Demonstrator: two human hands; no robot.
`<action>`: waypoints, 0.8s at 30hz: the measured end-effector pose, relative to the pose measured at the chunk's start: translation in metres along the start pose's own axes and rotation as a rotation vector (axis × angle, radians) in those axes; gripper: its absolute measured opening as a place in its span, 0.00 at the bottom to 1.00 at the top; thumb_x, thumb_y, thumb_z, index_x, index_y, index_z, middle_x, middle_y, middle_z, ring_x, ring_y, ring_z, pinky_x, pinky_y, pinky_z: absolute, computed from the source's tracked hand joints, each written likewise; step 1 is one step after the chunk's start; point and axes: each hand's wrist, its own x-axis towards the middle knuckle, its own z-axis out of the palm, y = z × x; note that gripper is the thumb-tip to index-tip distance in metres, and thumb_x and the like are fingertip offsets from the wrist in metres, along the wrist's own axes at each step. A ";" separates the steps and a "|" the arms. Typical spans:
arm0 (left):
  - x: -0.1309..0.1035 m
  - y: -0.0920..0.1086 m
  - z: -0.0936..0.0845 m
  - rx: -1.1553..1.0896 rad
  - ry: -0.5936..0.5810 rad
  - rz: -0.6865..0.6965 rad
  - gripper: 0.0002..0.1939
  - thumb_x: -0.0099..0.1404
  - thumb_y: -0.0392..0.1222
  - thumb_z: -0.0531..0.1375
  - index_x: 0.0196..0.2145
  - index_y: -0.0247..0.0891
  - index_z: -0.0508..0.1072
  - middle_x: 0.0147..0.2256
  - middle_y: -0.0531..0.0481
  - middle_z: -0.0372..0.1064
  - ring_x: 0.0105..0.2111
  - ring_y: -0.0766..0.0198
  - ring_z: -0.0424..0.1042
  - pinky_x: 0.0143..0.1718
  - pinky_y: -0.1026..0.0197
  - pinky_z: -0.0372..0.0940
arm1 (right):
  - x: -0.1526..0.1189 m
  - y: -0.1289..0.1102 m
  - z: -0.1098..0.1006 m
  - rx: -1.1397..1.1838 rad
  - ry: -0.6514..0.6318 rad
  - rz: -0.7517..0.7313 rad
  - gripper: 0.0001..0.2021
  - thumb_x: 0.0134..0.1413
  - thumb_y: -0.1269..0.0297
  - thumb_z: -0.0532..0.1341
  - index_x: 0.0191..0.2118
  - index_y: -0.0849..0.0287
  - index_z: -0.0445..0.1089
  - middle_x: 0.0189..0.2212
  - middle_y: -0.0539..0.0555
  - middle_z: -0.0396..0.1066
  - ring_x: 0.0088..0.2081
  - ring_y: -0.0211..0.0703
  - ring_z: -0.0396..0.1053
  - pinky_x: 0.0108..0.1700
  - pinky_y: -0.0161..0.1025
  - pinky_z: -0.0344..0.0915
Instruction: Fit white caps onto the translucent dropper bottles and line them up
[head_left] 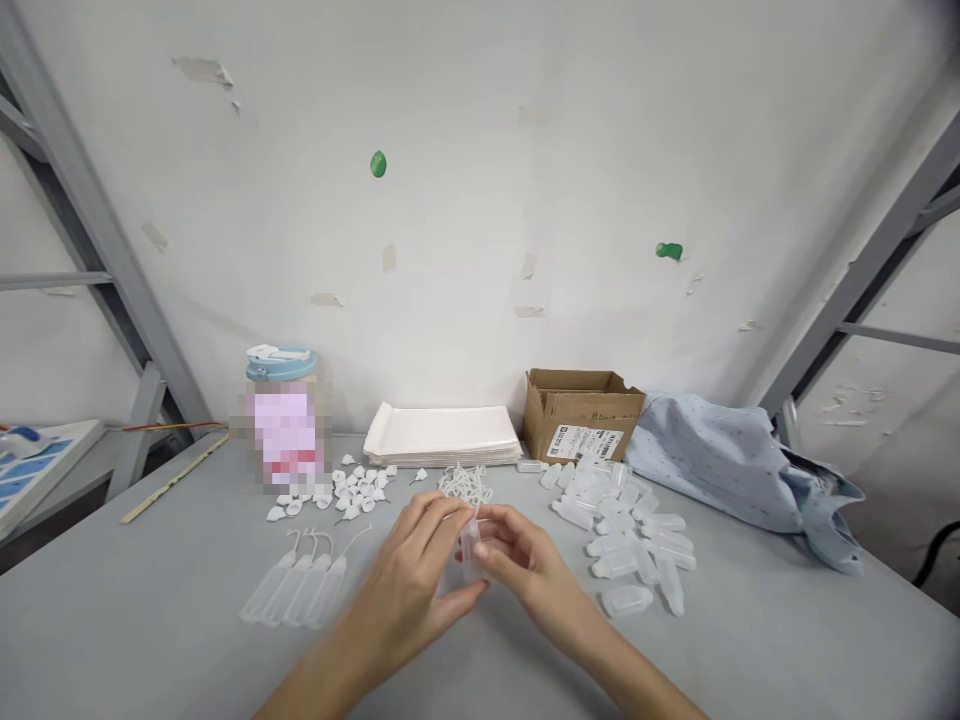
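Note:
Both hands meet around one small translucent bottle [470, 550] at the middle of the grey table. My right hand [529, 560] grips its side between thumb and fingers. The fingers of my left hand [420, 560] bend over its top, the thumb near its lower end; what they pinch there is too small to name. Just behind the hands lies a heap of white cords [465, 484]. To the left, several translucent bottles with cords [300, 590] lie side by side. White caps [360, 490] are scattered behind them. On the right is a loose pile of translucent bottles [619, 540] without cords.
At the back stand a stack of white padded envelopes [444, 437], an open cardboard box [581, 415] and a blue-lidded container [285, 420], partly blurred. Light blue cloth [727, 465] lies at the right back, and a thin yellowish strip [176, 478] at the left edge.

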 end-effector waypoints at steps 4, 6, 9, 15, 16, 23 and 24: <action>-0.003 0.001 0.000 0.088 -0.031 0.052 0.21 0.60 0.32 0.58 0.52 0.35 0.63 0.47 0.40 0.66 0.50 0.49 0.64 0.47 0.46 0.66 | -0.001 0.003 0.006 -0.227 0.075 -0.101 0.14 0.48 0.66 0.66 0.42 0.56 0.70 0.36 0.52 0.72 0.38 0.43 0.70 0.43 0.41 0.66; -0.004 0.001 -0.001 0.079 -0.057 0.036 0.22 0.60 0.34 0.60 0.52 0.36 0.63 0.48 0.40 0.66 0.50 0.48 0.63 0.47 0.46 0.66 | -0.002 0.003 0.008 -0.171 0.069 -0.066 0.13 0.49 0.62 0.65 0.42 0.57 0.70 0.36 0.53 0.72 0.37 0.44 0.71 0.42 0.41 0.67; -0.003 0.001 -0.004 0.043 -0.115 0.001 0.26 0.57 0.36 0.63 0.53 0.37 0.62 0.48 0.41 0.65 0.51 0.47 0.61 0.47 0.47 0.66 | -0.002 -0.001 0.007 -0.060 0.036 -0.009 0.16 0.48 0.57 0.66 0.41 0.58 0.70 0.33 0.54 0.71 0.36 0.45 0.72 0.41 0.42 0.66; -0.001 0.001 -0.006 0.030 -0.131 -0.013 0.24 0.57 0.32 0.61 0.51 0.37 0.63 0.48 0.42 0.65 0.51 0.49 0.60 0.48 0.48 0.65 | -0.001 -0.003 0.004 -0.026 -0.045 -0.023 0.16 0.50 0.55 0.65 0.43 0.58 0.70 0.35 0.55 0.72 0.37 0.46 0.72 0.44 0.43 0.65; -0.001 0.001 -0.007 0.029 -0.129 -0.011 0.24 0.57 0.31 0.61 0.51 0.37 0.63 0.48 0.42 0.65 0.51 0.49 0.60 0.48 0.49 0.65 | -0.001 -0.002 0.004 -0.028 -0.051 -0.025 0.16 0.51 0.55 0.64 0.44 0.58 0.70 0.35 0.55 0.72 0.37 0.46 0.72 0.45 0.43 0.65; -0.004 0.004 -0.007 0.030 -0.179 -0.019 0.25 0.56 0.33 0.62 0.51 0.37 0.63 0.47 0.43 0.65 0.51 0.49 0.60 0.48 0.49 0.65 | -0.002 0.002 0.004 -0.083 -0.062 -0.017 0.15 0.55 0.56 0.62 0.45 0.58 0.70 0.36 0.55 0.73 0.39 0.46 0.72 0.46 0.43 0.64; -0.004 0.005 -0.007 0.029 -0.185 -0.021 0.24 0.56 0.33 0.62 0.50 0.37 0.63 0.47 0.44 0.65 0.50 0.50 0.60 0.48 0.49 0.65 | -0.002 0.004 0.005 -0.092 -0.061 -0.016 0.15 0.55 0.56 0.61 0.46 0.58 0.70 0.36 0.55 0.73 0.39 0.46 0.72 0.46 0.44 0.64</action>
